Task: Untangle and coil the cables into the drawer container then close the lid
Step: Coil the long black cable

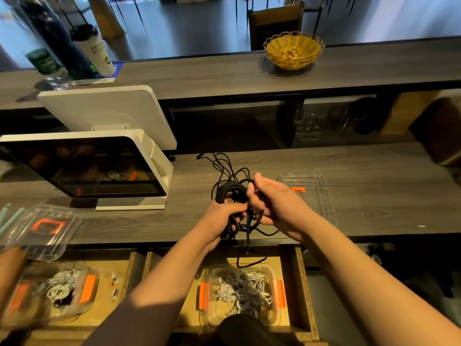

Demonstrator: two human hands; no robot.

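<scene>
One black cable [230,193] bundle, partly coiled, held over the near edge of the counter [361,196], above the open drawer [303,283]. Loose strands trail far onto the counter; one end hangs down toward the drawer. Both forearms reach in from the near side. Left hand [219,221] curls its fingers tight round the bundle's lower part. Right hand [272,203] is just right of it, thumb up, fingers bent, pinching a strand at the bundle.

Two clear containers with orange clips: container [240,293] in the drawer under the hands, full of white and grey cables; second container [53,293] in the left drawer, blurred. Two clear lids: lid [311,193] on the counter right of the hands, second lid [42,231] near left. Two white screens [99,151] far left, one wicker basket [293,49] on the far shelf.
</scene>
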